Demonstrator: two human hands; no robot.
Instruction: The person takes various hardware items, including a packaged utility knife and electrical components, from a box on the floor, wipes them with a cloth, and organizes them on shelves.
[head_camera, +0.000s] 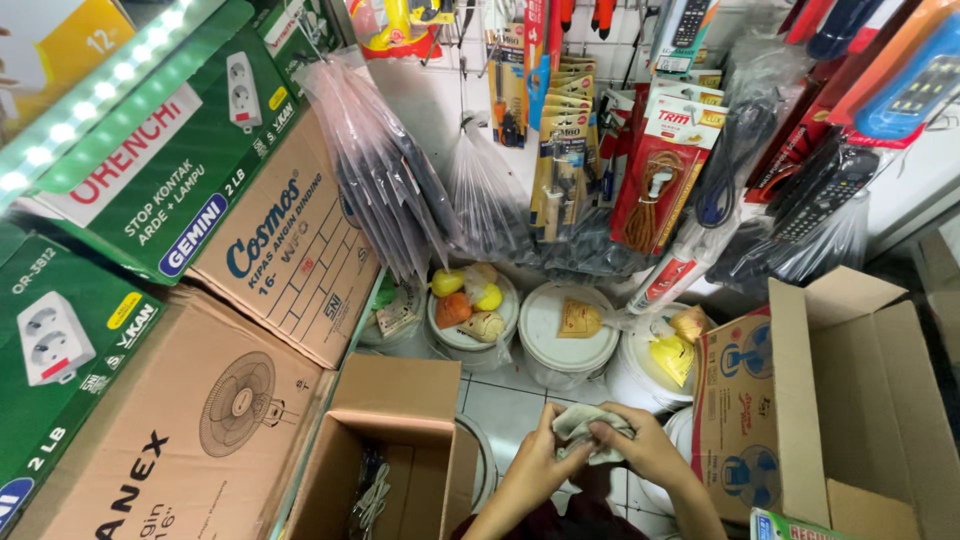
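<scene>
Both my hands meet low in the head view, over a white tiled floor. My left hand (535, 462) and my right hand (645, 450) are closed together on a crumpled grey-white cloth (590, 424), which bunches up between the fingers. An open brown cardboard box (395, 420) stands just left of my left hand, with wire-like metal parts inside. A second open cardboard box (810, 400), printed with fan pictures, stands just right of my right hand.
Several white lidded buckets (570, 345) with small coloured bags on top stand ahead of my hands. Stacked fan cartons (200, 430) and green socket boxes (150, 150) fill the left. Hanging plastic bags (385, 165), packaged cables and remote controls cover the wall behind.
</scene>
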